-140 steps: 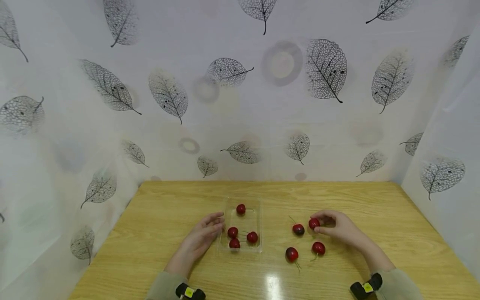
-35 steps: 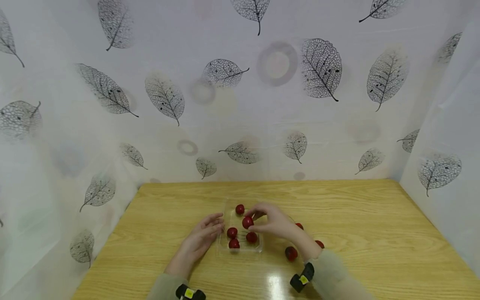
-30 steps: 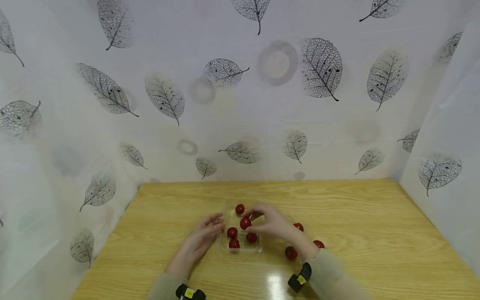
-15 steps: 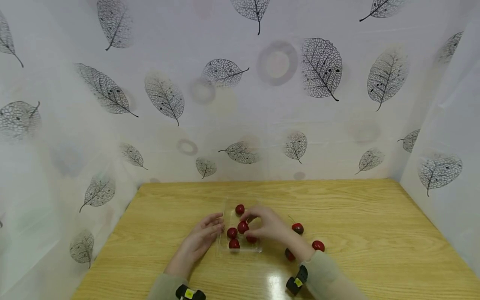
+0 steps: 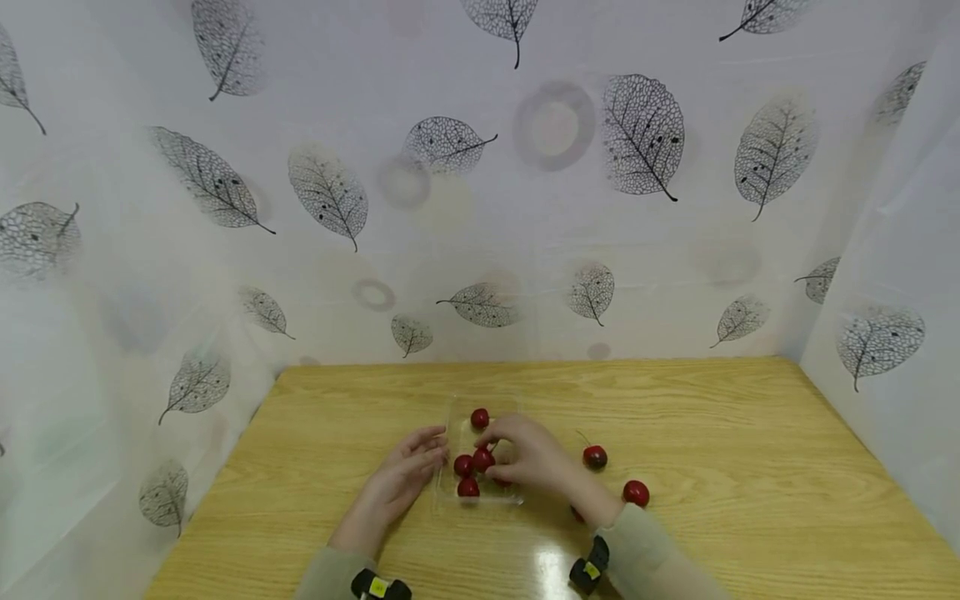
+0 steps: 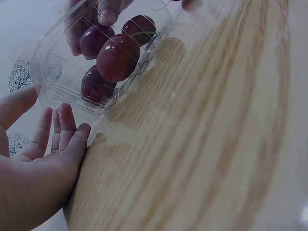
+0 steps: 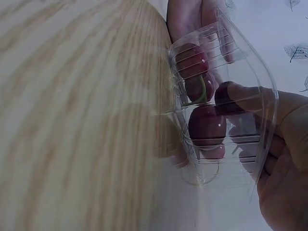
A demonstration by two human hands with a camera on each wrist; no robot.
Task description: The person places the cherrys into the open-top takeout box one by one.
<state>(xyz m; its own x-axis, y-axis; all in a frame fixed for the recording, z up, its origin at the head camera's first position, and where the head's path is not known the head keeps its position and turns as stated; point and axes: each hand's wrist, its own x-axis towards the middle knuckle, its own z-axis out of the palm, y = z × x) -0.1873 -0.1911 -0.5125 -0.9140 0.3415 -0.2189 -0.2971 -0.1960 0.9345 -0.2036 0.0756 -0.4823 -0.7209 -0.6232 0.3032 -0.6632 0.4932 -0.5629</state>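
The right hand reaches into the clear plastic tray on the wooden table and pinches a round red cherry low among the others. The left hand, fingers straight, touches the tray's side.

Wooden table — clear plastic tray at centre, two loose cherries right of it.

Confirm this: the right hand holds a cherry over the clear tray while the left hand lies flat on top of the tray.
Not quite. The left hand rests against the side of the clear tray, not on top, as the head view shows. The right hand does hold a cherry over it.
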